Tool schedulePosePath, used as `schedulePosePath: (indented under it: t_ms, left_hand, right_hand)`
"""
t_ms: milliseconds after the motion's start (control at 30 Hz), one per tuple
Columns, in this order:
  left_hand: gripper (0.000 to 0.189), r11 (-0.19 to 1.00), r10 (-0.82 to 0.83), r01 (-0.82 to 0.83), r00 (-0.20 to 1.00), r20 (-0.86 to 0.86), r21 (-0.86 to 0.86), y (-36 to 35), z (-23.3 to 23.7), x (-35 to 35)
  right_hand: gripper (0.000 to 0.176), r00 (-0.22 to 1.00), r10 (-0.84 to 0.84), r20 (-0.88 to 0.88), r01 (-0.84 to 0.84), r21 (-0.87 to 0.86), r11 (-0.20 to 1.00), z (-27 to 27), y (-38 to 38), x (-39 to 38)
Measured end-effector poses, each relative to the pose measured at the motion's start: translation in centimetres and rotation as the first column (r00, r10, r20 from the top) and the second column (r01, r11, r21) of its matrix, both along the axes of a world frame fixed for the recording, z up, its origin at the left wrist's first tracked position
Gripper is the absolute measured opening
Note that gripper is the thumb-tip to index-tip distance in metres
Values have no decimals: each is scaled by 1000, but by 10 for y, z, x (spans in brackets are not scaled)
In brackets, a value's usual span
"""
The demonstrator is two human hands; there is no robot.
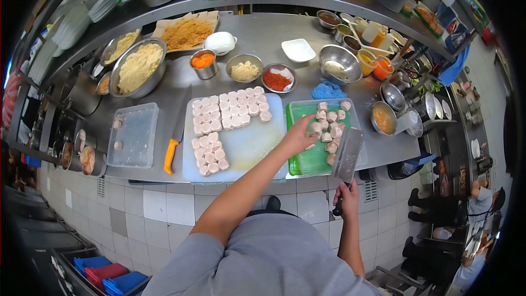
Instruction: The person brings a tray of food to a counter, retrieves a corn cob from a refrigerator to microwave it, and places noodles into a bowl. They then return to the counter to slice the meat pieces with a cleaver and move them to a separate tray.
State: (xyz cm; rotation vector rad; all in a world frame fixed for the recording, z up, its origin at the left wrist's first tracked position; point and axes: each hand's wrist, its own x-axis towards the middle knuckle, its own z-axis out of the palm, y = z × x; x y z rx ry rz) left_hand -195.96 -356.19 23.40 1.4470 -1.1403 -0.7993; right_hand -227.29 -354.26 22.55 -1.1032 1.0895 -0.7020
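Observation:
My left hand [299,136] reaches over a clear tray [312,162] on a green board, its fingers closed round one or more pale cut pieces at the tray's left side. Several more pale pieces [331,116] lie in that tray. In my right hand [347,199] is the dark handle of a cleaver [348,154], its broad blade pointing up over the tray's right edge. Left of my left hand, a pale cutting board [249,156] bears rows of similar pieces [235,107].
An orange-handled knife [170,156] lies beside a shallow clear container [131,138]. Behind stand a large bowl of pale crumbs [141,67], a bowl of red bits [278,79] and a white dish [298,50]. A blue cloth [329,90] touches the tray's back. People stand at far right.

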Motion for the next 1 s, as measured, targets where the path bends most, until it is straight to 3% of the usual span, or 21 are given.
schedulePosePath:
  t_ms: [67,133,233,267,333,400,433,500,567,633,667,733,767,833,867,900,967,1000]
  left_hand:
    - [64,997,-48,46,998,-31,-57,14,29,1]
    - [64,996,20,11,937,348,-84,48,32,21]
    - [64,941,331,-321,793,512,-110,128,9,73]
    - [61,872,449,-472,663,599,-131,160,-12,98]
    - [54,705,628,-706,575,524,-69,227,-42,150]
    - [57,555,701,-831,488,521,32,278,-78,198]
    - [57,544,706,-838,480,521,36,283,-75,201]
    - [64,733,594,-617,786,174,287,281,-53,213]
    - [70,700,614,-658,753,237,278,270,-36,209]
    - [67,688,528,-603,798,292,404,262,-24,208]
    - [67,687,532,-604,796,288,403,259,-25,203]
    - [64,681,633,-481,766,-114,552,252,-29,191]
    - [64,683,630,-476,768,-117,554,250,-34,182]
    - [60,713,631,-366,708,-318,598,242,-43,157]
    - [57,734,605,-302,698,-383,608,239,-41,142]
    - [57,742,591,-285,705,-393,607,238,-43,131]
    - [53,825,462,-234,805,-374,514,235,-55,111]
    - [37,836,418,-199,835,-358,512,234,-54,105]
  right_hand:
    - [25,1000,-1,6,1,-5,1000,4,1,6]
    - [26,1000,-7,16,7,-5,1000,5,2,11]
    - [26,999,12,39,-12,-7,1000,2,6,15]
    - [27,999,46,28,-46,21,999,1,7,15]
    - [28,997,81,17,-82,48,995,-3,9,19]
    - [29,970,244,-18,-243,50,969,-12,13,26]
    - [29,966,257,-20,-256,53,965,-9,16,34]
    - [37,898,428,-104,-420,89,903,5,26,58]
    - [45,836,533,-132,-518,129,845,-4,30,73]
    - [51,684,702,-197,-676,191,712,-2,43,97]
    - [51,681,704,-201,-678,189,710,-1,51,106]
    - [57,661,710,-245,-700,140,700,-2,68,120]
    - [57,663,707,-248,-697,142,703,-3,73,124]
    - [63,697,649,-304,-658,88,748,-8,77,128]
    - [63,730,571,-375,-637,-73,767,-18,79,130]
    - [63,737,556,-385,-625,-72,777,-26,77,128]
    - [61,792,384,-474,-583,-403,705,-6,67,142]
    - [60,787,350,-508,-588,-444,676,12,59,148]
